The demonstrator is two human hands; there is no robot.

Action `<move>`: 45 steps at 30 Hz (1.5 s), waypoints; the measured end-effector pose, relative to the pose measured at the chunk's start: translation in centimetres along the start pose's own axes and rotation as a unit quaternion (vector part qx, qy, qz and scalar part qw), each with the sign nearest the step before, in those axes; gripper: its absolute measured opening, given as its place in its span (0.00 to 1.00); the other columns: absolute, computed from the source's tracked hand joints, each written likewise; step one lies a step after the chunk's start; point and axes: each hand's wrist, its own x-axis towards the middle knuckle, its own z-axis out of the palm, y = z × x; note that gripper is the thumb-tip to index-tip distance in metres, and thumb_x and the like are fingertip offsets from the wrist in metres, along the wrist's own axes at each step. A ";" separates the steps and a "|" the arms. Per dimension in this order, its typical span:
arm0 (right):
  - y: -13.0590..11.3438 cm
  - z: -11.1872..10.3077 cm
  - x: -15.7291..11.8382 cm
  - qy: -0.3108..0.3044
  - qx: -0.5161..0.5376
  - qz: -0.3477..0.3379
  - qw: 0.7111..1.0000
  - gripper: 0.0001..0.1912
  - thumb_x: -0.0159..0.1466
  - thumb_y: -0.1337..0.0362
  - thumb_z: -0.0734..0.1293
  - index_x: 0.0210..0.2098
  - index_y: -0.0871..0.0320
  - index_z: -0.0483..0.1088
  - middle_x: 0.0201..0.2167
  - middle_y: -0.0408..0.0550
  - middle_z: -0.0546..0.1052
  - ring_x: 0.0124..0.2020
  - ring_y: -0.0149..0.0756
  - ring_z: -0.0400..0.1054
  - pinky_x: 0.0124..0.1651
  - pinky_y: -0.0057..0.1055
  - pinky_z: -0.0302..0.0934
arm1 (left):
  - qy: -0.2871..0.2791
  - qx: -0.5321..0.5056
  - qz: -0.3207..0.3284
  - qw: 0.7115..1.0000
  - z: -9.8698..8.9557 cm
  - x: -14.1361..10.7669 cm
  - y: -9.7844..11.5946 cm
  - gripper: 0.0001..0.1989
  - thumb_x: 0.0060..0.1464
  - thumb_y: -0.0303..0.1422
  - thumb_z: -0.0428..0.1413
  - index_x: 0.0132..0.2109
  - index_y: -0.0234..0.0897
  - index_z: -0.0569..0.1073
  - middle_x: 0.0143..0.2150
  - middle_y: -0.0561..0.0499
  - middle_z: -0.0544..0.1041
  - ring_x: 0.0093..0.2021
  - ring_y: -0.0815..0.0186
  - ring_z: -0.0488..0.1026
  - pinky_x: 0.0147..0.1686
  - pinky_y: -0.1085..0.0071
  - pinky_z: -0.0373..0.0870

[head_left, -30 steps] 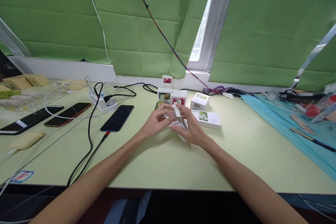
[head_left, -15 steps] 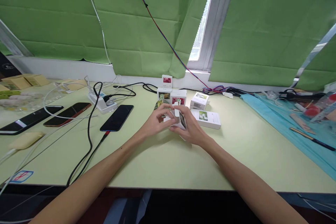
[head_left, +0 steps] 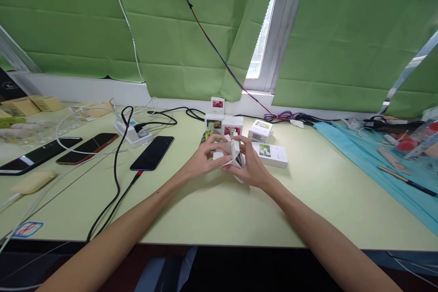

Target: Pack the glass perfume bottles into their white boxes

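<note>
- In the head view, a small white box (head_left: 236, 149) is being held tilted above the counter (head_left: 222, 219), directly between both hands, neither clearly nearer.
- The box's right side is being gripped by the right hand (head_left: 253, 167), half curled.
- Its left side is being met by the left hand (head_left: 202, 160), loosely curled; whether it grips cannot be told.
- The long axis is being obscured by fingers.

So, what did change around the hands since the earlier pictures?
Between the left hand and right hand, the small white carton has turned. The right fingers shifted rightward, uncovering more of it; both hands remain at it. The black smartphone and flower-picture boxes stayed put.
</note>
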 end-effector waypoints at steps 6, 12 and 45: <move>-0.2 0.0 -0.1 0.001 0.008 0.001 1.000 0.37 0.60 0.57 0.75 0.59 0.51 0.51 0.58 0.58 0.68 0.54 0.47 0.72 0.50 0.45 0.70 | -0.023 0.010 -0.007 1.000 -0.2 -0.2 0.5 0.14 0.59 0.46 0.61 0.46 0.45 0.82 0.61 0.45 0.66 0.59 0.54 0.70 0.45 0.66 0.73; -0.1 0.0 -0.1 0.015 0.011 -0.020 1.000 0.39 0.57 0.55 0.77 0.57 0.49 0.51 0.59 0.56 0.64 0.49 0.42 0.73 0.45 0.42 0.73 | -0.055 0.025 -0.038 0.997 -0.3 -0.3 0.6 0.17 0.58 0.47 0.62 0.51 0.48 0.81 0.66 0.47 0.63 0.60 0.53 0.69 0.42 0.68 0.73; 0.0 -0.5 -0.1 -0.030 0.052 0.066 0.996 0.39 0.56 0.56 0.77 0.56 0.49 0.49 0.68 0.60 0.57 0.59 0.46 0.67 0.54 0.43 0.70 | -0.017 0.048 -0.022 0.998 0.2 -0.3 0.6 0.20 0.52 0.47 0.66 0.50 0.44 0.81 0.62 0.43 0.70 0.56 0.54 0.72 0.40 0.67 0.71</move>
